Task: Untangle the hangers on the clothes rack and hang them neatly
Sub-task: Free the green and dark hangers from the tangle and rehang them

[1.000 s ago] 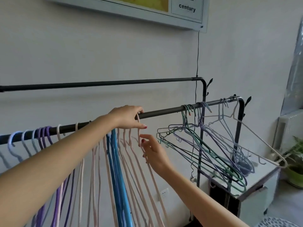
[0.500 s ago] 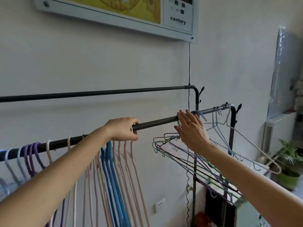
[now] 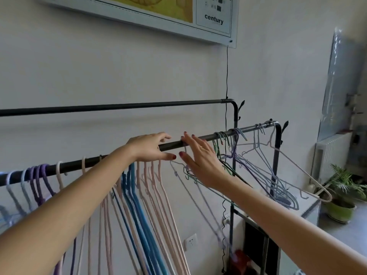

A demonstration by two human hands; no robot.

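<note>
A black front rail [image 3: 91, 161] carries purple hangers [image 3: 39, 175] at the left, then pink hangers [image 3: 158, 195] and blue hangers [image 3: 137, 205] hanging straight. At its right end a tangle of green, lilac and white wire hangers [image 3: 258, 165] hangs askew. My left hand [image 3: 149, 147] lies over the rail above the pink hooks, thumb beneath. My right hand [image 3: 202, 157] reaches the rail just right of it with straight fingers. A lilac hanger [image 3: 189, 190] hangs from the rail under its palm; its hook shows between thumb and forefinger.
A second black rail [image 3: 119, 106] runs higher, behind. A poster [image 3: 214, 18] and a black cable [image 3: 227, 76] are on the wall. A white cabinet [image 3: 309, 207], a potted plant [image 3: 341, 195] and a radiator [image 3: 333, 155] stand at the right.
My right hand went from the pink hangers to the tangle, then came back left to the rail with a lilac hanger. My left hand stayed on the rail.
</note>
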